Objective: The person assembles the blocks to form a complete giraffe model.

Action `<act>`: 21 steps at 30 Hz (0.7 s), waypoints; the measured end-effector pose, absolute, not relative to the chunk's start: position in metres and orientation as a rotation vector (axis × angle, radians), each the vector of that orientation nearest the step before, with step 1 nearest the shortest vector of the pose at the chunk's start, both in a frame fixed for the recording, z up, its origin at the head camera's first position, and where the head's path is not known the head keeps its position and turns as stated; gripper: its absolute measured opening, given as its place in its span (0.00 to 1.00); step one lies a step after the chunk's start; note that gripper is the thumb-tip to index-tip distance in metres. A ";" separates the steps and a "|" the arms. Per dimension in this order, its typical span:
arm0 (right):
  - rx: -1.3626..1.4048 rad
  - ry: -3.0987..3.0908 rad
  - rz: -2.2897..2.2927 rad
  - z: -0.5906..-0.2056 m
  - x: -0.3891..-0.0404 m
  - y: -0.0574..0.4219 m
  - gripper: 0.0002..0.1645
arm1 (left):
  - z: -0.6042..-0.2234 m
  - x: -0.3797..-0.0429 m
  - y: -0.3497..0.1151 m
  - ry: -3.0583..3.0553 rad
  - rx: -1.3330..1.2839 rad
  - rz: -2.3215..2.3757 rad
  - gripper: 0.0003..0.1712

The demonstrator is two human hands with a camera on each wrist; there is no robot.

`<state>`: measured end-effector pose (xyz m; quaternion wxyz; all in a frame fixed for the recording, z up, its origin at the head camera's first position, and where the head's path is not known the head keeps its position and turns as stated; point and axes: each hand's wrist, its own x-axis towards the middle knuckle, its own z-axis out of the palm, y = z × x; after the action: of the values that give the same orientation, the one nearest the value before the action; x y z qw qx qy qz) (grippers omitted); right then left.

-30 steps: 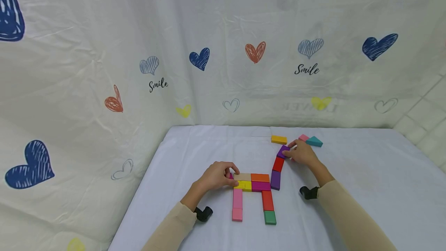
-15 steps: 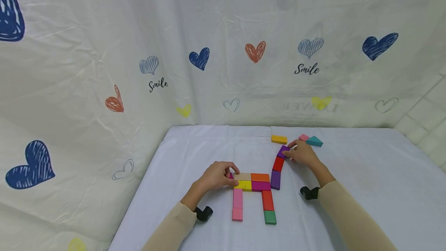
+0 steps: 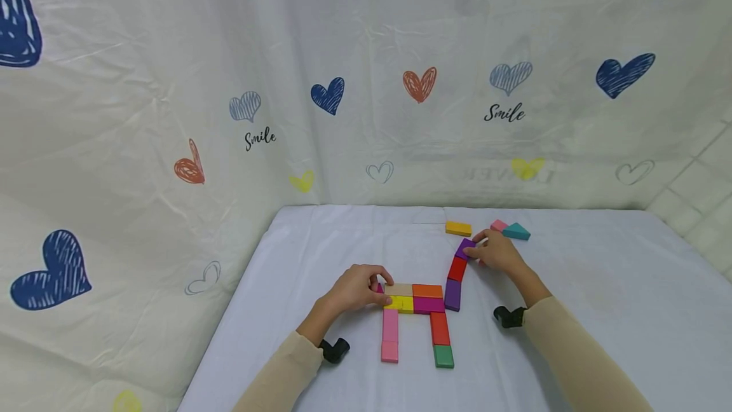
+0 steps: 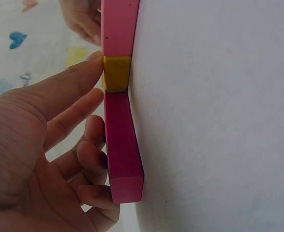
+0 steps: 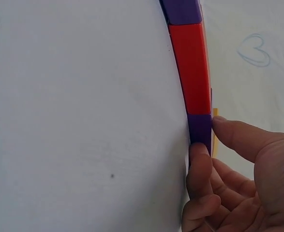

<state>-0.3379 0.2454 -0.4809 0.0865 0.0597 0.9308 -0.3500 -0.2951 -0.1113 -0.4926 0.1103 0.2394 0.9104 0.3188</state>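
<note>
Flat coloured blocks lie end to end on the white cloth. My left hand (image 3: 351, 288) curls at the left end of the two middle rows, its thumb at the yellow block (image 3: 401, 304) and a finger at the beige block (image 3: 398, 290). Its other fingers bend against a magenta block (image 4: 121, 145), mostly covered by the hand in the head view. My right hand (image 3: 499, 252) pinches a purple block (image 3: 464, 248) topping a slanting column, above a red block (image 3: 457, 269) and another purple block (image 3: 452, 295). Orange (image 3: 427, 291) and magenta (image 3: 427, 305) blocks complete the rows.
Two pink blocks (image 3: 390, 325) run down from the rows' left side. A red block (image 3: 440, 329) and a green block (image 3: 443, 357) run down from the right. Beyond the column lie a yellow-orange block (image 3: 458, 229), a pink piece (image 3: 499, 226) and a teal triangle (image 3: 516, 231).
</note>
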 end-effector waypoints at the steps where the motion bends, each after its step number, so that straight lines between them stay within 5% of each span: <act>1: 0.176 2.774 -1.042 -0.480 -0.338 0.246 0.33 | -0.493 -0.295 -0.111 2.674 0.703 0.938 0.17; 21: 0.063 2.947 -0.915 -0.476 -0.382 0.246 0.27 | -0.489 -0.294 -0.112 2.666 0.705 0.954 0.18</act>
<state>-0.3821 0.2464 -0.4758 0.0279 0.0205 0.9545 -0.2963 -0.2942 -0.1123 -0.4889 0.1115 0.2403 0.9079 0.3250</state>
